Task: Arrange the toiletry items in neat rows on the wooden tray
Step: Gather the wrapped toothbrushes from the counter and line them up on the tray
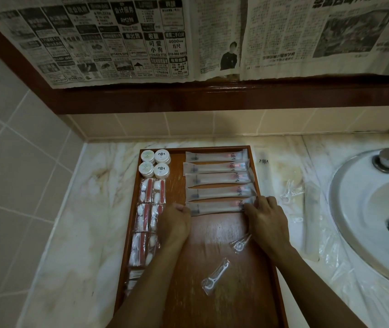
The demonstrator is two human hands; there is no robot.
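A wooden tray (224,292) lies on the marble counter. Several wrapped toothbrush packets lie in a row across its far right; the nearest packet (217,207) is held at both ends, my left hand (175,221) pinching its left end and my right hand (268,216) its right end. Several white round jars (155,163) stand at the far left corner. Below them, packets of cotton buds and pads (152,194) run down the left side. Two wrapped floss picks (216,275) (239,244) lie loose on the tray near my right wrist.
A white sink (376,209) with its drain and tap base sits at the right. More wrapped floss picks (289,194) and clear plastic lie on the counter between tray and sink. Tiled wall to the left, newspaper-covered mirror frame behind.
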